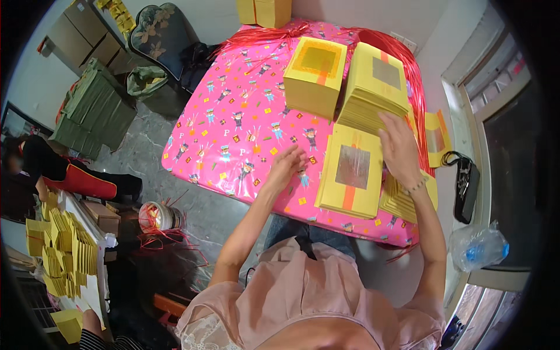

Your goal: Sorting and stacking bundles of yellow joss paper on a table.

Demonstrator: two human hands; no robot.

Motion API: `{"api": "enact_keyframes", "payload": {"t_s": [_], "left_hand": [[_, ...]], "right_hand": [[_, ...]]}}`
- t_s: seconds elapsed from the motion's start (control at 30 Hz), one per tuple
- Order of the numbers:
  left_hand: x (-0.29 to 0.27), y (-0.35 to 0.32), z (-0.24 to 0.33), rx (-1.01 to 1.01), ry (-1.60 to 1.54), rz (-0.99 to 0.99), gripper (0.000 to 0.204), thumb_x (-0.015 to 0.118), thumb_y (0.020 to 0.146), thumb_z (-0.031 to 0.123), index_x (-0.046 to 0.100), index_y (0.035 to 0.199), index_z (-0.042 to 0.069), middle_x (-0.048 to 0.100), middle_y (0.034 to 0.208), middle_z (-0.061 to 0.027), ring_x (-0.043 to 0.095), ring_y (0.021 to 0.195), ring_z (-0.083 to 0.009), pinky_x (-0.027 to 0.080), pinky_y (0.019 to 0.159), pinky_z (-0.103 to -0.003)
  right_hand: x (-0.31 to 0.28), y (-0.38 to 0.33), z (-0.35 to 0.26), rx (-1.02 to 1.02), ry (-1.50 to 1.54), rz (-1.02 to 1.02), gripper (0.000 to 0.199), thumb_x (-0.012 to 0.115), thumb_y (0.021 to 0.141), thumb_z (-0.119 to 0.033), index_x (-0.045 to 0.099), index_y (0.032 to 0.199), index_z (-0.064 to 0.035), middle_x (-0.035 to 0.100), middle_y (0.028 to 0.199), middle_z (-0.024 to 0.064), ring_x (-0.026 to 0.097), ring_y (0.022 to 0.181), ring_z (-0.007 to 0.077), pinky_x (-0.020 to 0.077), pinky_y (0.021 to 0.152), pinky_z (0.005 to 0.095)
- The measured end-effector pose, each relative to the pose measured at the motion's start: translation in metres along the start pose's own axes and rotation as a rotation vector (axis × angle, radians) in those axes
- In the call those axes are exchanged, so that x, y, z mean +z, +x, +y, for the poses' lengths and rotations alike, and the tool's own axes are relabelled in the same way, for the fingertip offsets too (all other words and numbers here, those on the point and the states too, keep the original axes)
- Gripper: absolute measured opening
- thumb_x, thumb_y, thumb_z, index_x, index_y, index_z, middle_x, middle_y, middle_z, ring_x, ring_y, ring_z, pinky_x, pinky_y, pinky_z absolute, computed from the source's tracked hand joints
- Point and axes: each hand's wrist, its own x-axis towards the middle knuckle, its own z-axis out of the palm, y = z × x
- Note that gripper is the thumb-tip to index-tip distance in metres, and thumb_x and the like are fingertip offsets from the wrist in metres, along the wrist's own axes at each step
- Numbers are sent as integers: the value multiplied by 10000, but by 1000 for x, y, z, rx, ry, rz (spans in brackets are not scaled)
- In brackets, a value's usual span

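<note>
Yellow paper sheets [352,175] with foil squares lay stacked on the pink patterned tabletop [233,134], right hand [399,149] resting flat, fingers spread, between that stack and a taller fanned stack [376,87], left hand [287,166] loosely curled, empty, just beside.

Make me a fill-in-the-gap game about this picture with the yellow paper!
1. The tablecloth under the paper stacks is mostly ____ in colour.
2. The right hand rests on a stack of ____ paper.
3. The left hand lies on the cloth and holds ____.
4. The sheet between the hands has a ____ square in its middle.

Missing words: pink; yellow; nothing; silver
</note>
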Motion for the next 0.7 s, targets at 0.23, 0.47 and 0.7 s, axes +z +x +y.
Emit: {"api": "enact_keyframes", "payload": {"t_s": [0.23, 0.47, 0.7], "left_hand": [[13, 89, 35, -94, -456, 56, 528, 408, 1064, 318, 341, 1447, -40, 425, 1461, -211, 507, 1296, -325, 449, 1071, -490], [53, 121, 58, -191, -620, 145, 840, 281, 1036, 561, 26, 1550, -54, 262, 1573, -236, 262, 1471, -334, 200, 1203, -482], [59, 129, 61, -216, -768, 264, 929, 236, 987, 671, 130, 1531, -75, 369, 1508, -200, 385, 1391, -274, 207, 1181, -437]], "right_hand": [[90, 150, -22, -165, -42, -21, 346, 561, 969, -280, 597, 1161, 5, 631, 1103, 212, 605, 1060, 361, 487, 899, 472], [154, 211, 3, 51, -192, -358, 586, 464, 1002, -460, 529, 1297, 42, 613, 1131, 258, 614, 1050, 402, 501, 895, 493], [174, 199, 3, 18, -252, -245, 592, 469, 1000, -463, 515, 1307, 41, 594, 1169, 247, 591, 1091, 404, 494, 926, 483]]}}
